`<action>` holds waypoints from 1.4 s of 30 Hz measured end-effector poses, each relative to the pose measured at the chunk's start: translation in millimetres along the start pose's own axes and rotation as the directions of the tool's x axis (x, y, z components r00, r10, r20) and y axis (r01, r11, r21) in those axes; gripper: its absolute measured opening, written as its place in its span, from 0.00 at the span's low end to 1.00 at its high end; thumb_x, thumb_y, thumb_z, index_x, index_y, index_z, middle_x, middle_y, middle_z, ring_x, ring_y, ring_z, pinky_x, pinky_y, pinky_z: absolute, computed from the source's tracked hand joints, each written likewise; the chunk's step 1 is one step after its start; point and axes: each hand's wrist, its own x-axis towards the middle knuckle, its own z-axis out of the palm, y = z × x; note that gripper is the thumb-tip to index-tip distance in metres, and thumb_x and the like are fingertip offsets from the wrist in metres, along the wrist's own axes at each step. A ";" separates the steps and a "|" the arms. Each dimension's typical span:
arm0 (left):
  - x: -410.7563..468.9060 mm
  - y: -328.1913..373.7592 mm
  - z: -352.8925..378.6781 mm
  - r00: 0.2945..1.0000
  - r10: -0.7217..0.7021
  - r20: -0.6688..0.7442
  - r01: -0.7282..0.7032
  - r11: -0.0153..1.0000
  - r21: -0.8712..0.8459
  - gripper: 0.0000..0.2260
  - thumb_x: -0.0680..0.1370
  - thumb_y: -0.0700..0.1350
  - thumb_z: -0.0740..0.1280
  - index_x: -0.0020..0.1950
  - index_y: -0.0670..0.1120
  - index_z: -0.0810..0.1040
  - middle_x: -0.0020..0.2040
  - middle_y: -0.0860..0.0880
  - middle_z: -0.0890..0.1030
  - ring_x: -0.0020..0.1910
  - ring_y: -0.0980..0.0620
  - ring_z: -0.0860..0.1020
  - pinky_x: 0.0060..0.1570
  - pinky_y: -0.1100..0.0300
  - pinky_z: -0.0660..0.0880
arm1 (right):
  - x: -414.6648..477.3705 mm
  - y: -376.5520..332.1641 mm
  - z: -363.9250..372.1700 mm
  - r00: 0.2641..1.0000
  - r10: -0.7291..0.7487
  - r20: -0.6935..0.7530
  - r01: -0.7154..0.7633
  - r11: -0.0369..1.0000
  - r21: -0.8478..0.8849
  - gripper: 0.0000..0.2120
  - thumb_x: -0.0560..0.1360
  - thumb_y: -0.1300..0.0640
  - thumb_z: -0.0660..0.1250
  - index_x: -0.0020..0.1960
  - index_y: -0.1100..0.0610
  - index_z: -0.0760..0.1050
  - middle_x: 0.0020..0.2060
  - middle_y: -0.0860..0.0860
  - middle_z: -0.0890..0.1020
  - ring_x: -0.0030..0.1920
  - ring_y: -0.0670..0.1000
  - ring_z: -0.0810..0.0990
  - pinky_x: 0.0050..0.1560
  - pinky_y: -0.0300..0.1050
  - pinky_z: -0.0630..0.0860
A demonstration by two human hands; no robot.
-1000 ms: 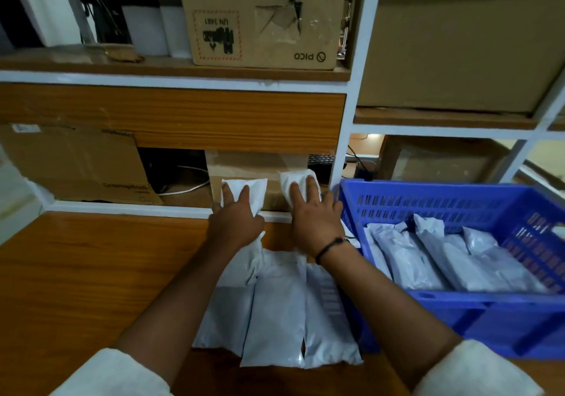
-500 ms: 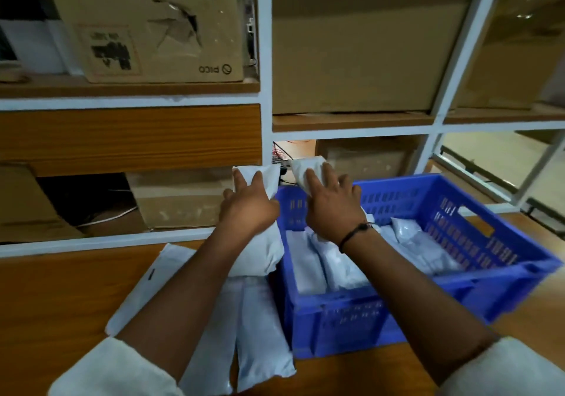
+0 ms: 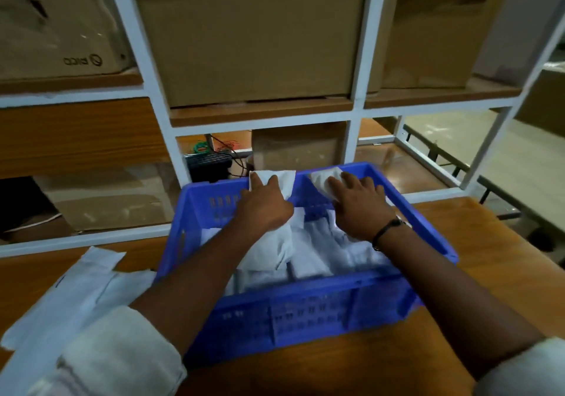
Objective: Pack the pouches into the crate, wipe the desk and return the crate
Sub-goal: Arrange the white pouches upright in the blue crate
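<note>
A blue plastic crate (image 3: 305, 313) stands on the wooden desk (image 3: 382, 365) in front of me, with several white pouches (image 3: 312, 261) lying inside. My left hand (image 3: 263, 206) grips a white pouch (image 3: 275, 239) over the crate's middle. My right hand (image 3: 357, 206) grips another white pouch (image 3: 324, 180) near the crate's far wall. Both pouches hang above the ones in the crate. More white pouches (image 3: 61, 300) lie flat on the desk to the left of the crate, partly hidden by my left sleeve.
A white-framed shelf unit (image 3: 357, 102) rises behind the desk, holding large cardboard boxes (image 3: 250, 37). A black device with coloured wires (image 3: 211, 163) sits on the low shelf behind the crate. The desk's right edge (image 3: 513, 242) drops to the floor.
Both hands have carried their pouches to the right, from above the desk to over the crate. The view has swung right with them, so the crate now sits in the centre.
</note>
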 end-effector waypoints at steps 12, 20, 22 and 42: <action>24.8 90.7 59.2 0.983 -0.149 0.103 0.151 0.988 -0.011 0.34 0.78 0.57 0.64 0.81 0.50 0.55 0.82 0.40 0.45 0.77 0.30 0.56 0.73 0.37 0.62 | 22.1 59.0 32.7 0.949 -0.082 0.305 0.104 0.993 -0.056 0.21 0.78 0.48 0.59 0.70 0.50 0.68 0.71 0.56 0.67 0.68 0.65 0.65 0.66 0.61 0.63; 29.5 82.7 80.0 0.963 -0.247 0.107 0.247 0.969 0.014 0.33 0.79 0.55 0.63 0.81 0.49 0.56 0.81 0.39 0.48 0.78 0.32 0.52 0.75 0.40 0.57 | 36.5 55.9 45.9 0.817 -0.044 0.575 0.122 0.988 -0.099 0.29 0.78 0.48 0.64 0.75 0.55 0.61 0.73 0.59 0.64 0.73 0.65 0.62 0.71 0.63 0.60; 29.8 82.0 86.9 0.966 -0.236 0.107 0.237 0.972 0.010 0.32 0.79 0.54 0.63 0.81 0.49 0.55 0.82 0.40 0.45 0.79 0.32 0.52 0.74 0.41 0.57 | 36.1 57.3 33.5 0.735 -0.057 0.676 0.159 0.983 -0.091 0.22 0.78 0.48 0.67 0.68 0.57 0.69 0.62 0.53 0.75 0.66 0.57 0.73 0.65 0.50 0.68; 35.7 100.0 105.9 0.978 -0.205 0.038 0.205 0.979 -0.010 0.41 0.79 0.63 0.63 0.83 0.49 0.45 0.82 0.39 0.41 0.79 0.30 0.50 0.76 0.36 0.50 | 50.6 74.8 43.5 0.654 -0.142 0.743 0.462 0.853 -0.243 0.22 0.81 0.56 0.61 0.74 0.58 0.67 0.71 0.57 0.71 0.71 0.58 0.70 0.70 0.52 0.67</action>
